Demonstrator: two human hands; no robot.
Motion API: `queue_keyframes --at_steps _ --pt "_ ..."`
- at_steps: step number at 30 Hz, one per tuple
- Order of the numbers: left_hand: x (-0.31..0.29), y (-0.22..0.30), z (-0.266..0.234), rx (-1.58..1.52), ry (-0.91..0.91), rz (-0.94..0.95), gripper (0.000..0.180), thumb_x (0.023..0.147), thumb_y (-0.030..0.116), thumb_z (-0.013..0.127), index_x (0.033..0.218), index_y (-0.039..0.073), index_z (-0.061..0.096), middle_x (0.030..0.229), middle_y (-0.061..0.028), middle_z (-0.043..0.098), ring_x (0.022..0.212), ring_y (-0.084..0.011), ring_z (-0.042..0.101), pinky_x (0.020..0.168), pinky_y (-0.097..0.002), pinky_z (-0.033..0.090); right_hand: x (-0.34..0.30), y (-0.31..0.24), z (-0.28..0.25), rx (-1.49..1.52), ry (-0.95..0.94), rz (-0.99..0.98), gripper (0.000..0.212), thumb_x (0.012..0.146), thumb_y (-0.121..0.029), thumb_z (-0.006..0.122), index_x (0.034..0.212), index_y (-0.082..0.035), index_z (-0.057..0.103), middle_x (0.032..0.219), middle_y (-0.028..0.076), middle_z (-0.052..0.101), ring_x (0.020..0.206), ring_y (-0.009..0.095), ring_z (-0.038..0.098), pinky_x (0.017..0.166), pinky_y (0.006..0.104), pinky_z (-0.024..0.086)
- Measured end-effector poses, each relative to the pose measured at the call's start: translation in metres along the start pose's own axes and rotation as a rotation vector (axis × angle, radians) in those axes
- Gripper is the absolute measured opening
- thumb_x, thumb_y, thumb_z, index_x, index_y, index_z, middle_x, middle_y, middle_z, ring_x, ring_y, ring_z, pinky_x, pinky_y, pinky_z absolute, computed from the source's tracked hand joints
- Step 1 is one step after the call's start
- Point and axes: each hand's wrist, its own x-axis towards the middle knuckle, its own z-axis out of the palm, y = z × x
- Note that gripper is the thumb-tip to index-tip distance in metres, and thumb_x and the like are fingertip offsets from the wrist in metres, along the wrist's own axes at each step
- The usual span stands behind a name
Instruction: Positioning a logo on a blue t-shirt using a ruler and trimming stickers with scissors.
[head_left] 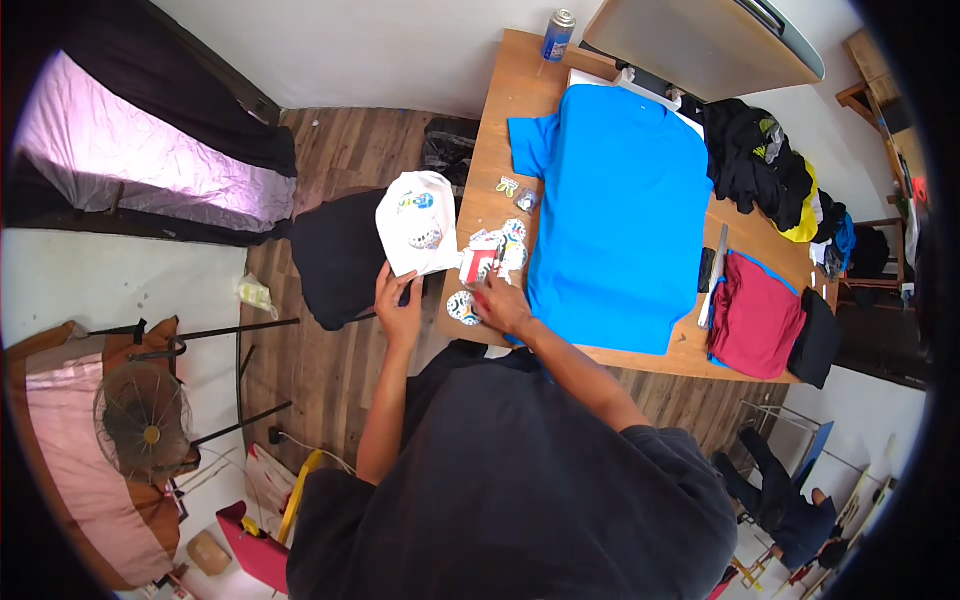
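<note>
My left hand (398, 312) pinches the lower edge of a white printed sheet (408, 205) with small colourful designs, held just left of the table. At the table's near left corner, my right hand (505, 308) is closed, its fingertips over a red-and-white piece (481, 264). Something red shows at those fingers, but I cannot make out what it is. Round white cut-outs with coloured prints (514, 240) lie around that piece, and another round cut-out (461, 308) is beside my right hand. To its right, a bright blue T-shirt (625, 220) is spread flat.
On the wooden table (495, 130) are a blue spray can (558, 36), a metal ruler (714, 275), a folded maroon garment (757, 315) and a dark clothes pile (750, 150). A black-covered seat (340, 260) stands left, a fan (145, 420) beyond. Another person (790, 510) is at lower right.
</note>
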Motion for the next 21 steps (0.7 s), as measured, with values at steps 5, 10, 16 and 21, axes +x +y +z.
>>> queue_keyframes --at_steps 5,10,16,21 --pt "0.004 0.004 0.008 -0.014 -0.035 0.004 0.014 0.090 -0.004 0.071 0.104 -0.005 0.071 0.146 -0.0201 0.048 0.121 -0.0265 0.062 0.099 -0.0362 0.056 -0.019 -0.006 0.018 -0.064 0.107 -0.164 0.048 0.089 -0.034 0.072 0.131 -0.014 0.061 0.115 0.013 0.056 0.109 0.033 0.059 0.089 0.0459 0.050" --pt "0.005 0.004 0.008 -0.016 -0.046 0.016 0.013 0.090 -0.005 0.071 0.103 -0.006 0.070 0.145 -0.0198 0.048 0.121 -0.0255 0.062 0.099 -0.0356 0.056 -0.025 0.002 0.028 -0.022 0.162 -0.159 0.047 0.090 -0.034 0.073 0.132 -0.016 0.061 0.113 0.012 0.056 0.107 0.032 0.059 0.088 0.0445 0.050" --pt "0.007 0.006 0.006 -0.022 -0.062 0.017 0.013 0.090 -0.005 0.071 0.102 -0.006 0.070 0.145 -0.0193 0.049 0.120 -0.0249 0.062 0.098 -0.0350 0.056 -0.020 -0.004 0.019 0.263 0.158 -0.155 0.043 0.083 -0.019 0.081 0.122 -0.014 0.063 0.108 0.012 0.055 0.097 0.031 0.061 0.081 0.0404 0.052" --pt "0.011 0.007 0.008 -0.001 -0.064 0.043 0.012 0.090 -0.004 0.071 0.102 -0.005 0.070 0.144 -0.0190 0.050 0.119 -0.0243 0.063 0.098 -0.0344 0.057 -0.012 -0.007 0.009 0.239 0.247 -0.251 0.039 0.076 -0.016 0.086 0.109 -0.011 0.064 0.105 0.012 0.057 0.089 0.031 0.062 0.077 0.0403 0.051"
